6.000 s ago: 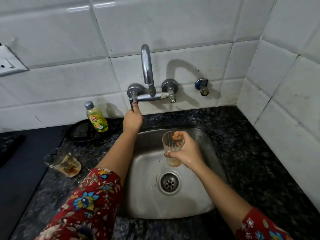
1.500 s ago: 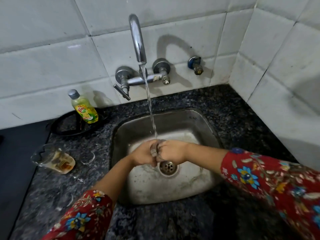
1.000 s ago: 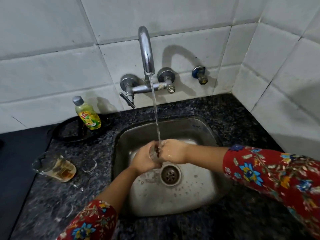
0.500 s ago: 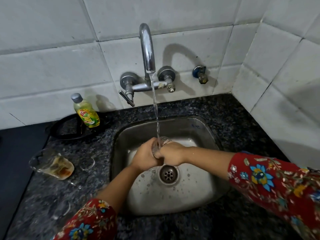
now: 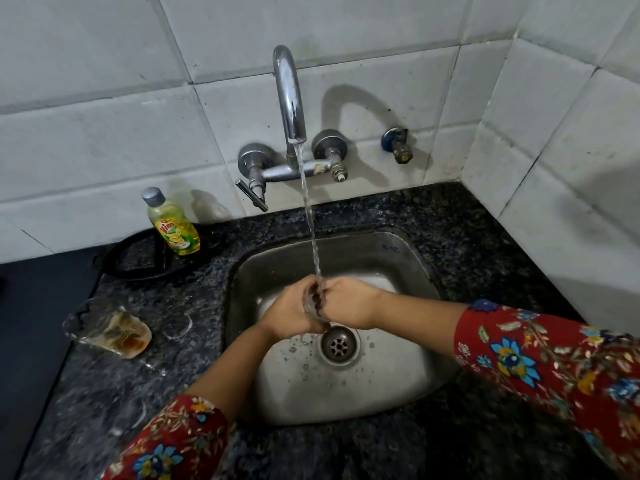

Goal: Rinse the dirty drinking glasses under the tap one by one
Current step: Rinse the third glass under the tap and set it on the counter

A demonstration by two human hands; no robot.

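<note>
Water runs in a thin stream (image 5: 310, 216) from the curved tap (image 5: 289, 95) on the tiled wall, falling straight onto a clear drinking glass (image 5: 314, 301) held low over the steel sink (image 5: 408, 258), just behind the drain (image 5: 337, 346). The glass is squeezed between both hands, so only a narrow strip of it shows. The left hand (image 5: 289, 315) wraps it from the left with a closed grip, and the right hand (image 5: 348, 303) closes on it from the other side, fingers curled round (whether any fingers reach inside the glass cannot be told). Both forearms come out of red flowered sleeves (image 5: 554, 368). Drops of water speckle the sink floor around the drain. On the dark speckled counter (image 5: 485, 237) to the left of the sink, a second glass (image 5: 107, 327) lies on its side with brown and orange residue inside, well apart from the hands. Behind it, near the wall, a yellow-green bottle of dish soap (image 5: 173, 225) with a grey cap stands upright on a black round tray (image 5: 138, 261). A small valve (image 5: 396, 145) sticks out of the wall to the right of the tap.
</note>
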